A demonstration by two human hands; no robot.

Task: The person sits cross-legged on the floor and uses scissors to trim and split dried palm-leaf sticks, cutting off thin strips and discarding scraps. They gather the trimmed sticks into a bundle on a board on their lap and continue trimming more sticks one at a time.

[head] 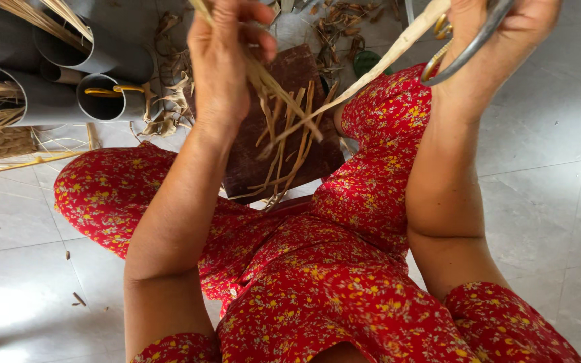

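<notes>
While I watch through the head camera, the only view I have, the left hand is raised above the lap with its fingers pinched together on a bunch of thin dried fibre strands that hang down from the grip. From my seat the right hand is up at the top edge, its fingers closed through the metal handles of a pair of scissors; whether the blades are apart I cannot tell, since they run out of frame. One pale flat strip stretches taut from the bunch up toward the right hand. Below them, a dark brown board lies on the floor between the knees with several loose strands across it. I judge the splitting or trimming to be midway: some lengths already lie on the board, while dried leaf scraps and grey tubes holding more stalks sit to the left, untouched.
</notes>
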